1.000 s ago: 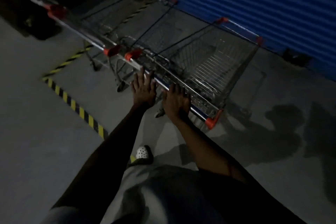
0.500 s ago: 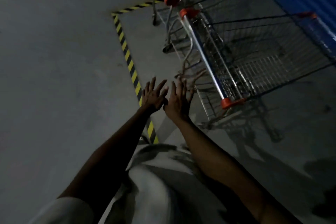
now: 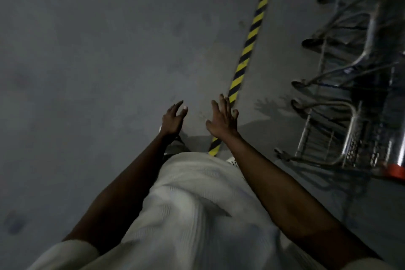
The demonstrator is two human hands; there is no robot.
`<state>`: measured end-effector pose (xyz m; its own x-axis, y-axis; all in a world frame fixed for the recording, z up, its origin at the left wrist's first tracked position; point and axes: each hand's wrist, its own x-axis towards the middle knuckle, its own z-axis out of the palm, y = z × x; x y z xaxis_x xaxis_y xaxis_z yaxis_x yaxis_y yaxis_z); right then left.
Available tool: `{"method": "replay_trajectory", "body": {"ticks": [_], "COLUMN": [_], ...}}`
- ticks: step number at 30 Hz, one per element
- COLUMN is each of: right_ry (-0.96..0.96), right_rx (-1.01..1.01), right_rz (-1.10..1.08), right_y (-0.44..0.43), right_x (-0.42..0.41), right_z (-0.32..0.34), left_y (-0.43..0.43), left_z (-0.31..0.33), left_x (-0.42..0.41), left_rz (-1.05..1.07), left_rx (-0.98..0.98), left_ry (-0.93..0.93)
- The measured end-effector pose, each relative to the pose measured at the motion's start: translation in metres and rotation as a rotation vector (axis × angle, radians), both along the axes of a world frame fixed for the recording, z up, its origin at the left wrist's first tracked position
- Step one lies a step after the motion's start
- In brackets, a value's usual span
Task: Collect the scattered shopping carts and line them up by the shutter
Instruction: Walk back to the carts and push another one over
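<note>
Looking down over a white ribbed shirt, we see both arms stretched forward above a grey concrete floor. The left hand and the right hand are released, with fingers straight and slightly spread. They grasp nothing and stay well apart from the shopping carts.

The carts stand at the right edge of the view. Their wheeled rear frames face left toward a yellow-and-black hazard tape, and their long axes run out past the right edge, so the baskets are mostly cut off. An orange handle cap shows at lower right.

We can read no lettering on the carts in this dim, blurred view, nor count them.

The tape runs from top centre down to the shirt hem, passing under the right hand. A white perforated shoe peeks out beside the right forearm.
</note>
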<state>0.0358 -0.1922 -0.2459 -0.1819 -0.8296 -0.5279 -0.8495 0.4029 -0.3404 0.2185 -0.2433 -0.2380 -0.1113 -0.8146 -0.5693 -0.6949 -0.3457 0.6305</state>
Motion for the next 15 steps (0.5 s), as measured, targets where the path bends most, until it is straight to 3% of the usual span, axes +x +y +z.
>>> {"method": "replay_trajectory", "body": {"ticks": [5, 10, 15], "right_ry": [0.004, 0.040, -0.040], "right_rx": [0.034, 0.085, 0.076], "right_rz": [0.173, 0.336, 0.346], "right_y": [-0.069, -0.141, -0.216], "right_x": [0.095, 0.189, 0.260], "right_z": [-0.006, -0.013, -0.002], "left_y": [-0.030, -0.091, -0.156], "left_z": [-0.017, -0.024, -0.007], "left_x": [0.108, 0.217, 0.300], "left_rz": [0.276, 0.391, 0.514], "left_rx": [0.130, 0.162, 0.175], "left_ry": [0.103, 0.184, 0.223]}}
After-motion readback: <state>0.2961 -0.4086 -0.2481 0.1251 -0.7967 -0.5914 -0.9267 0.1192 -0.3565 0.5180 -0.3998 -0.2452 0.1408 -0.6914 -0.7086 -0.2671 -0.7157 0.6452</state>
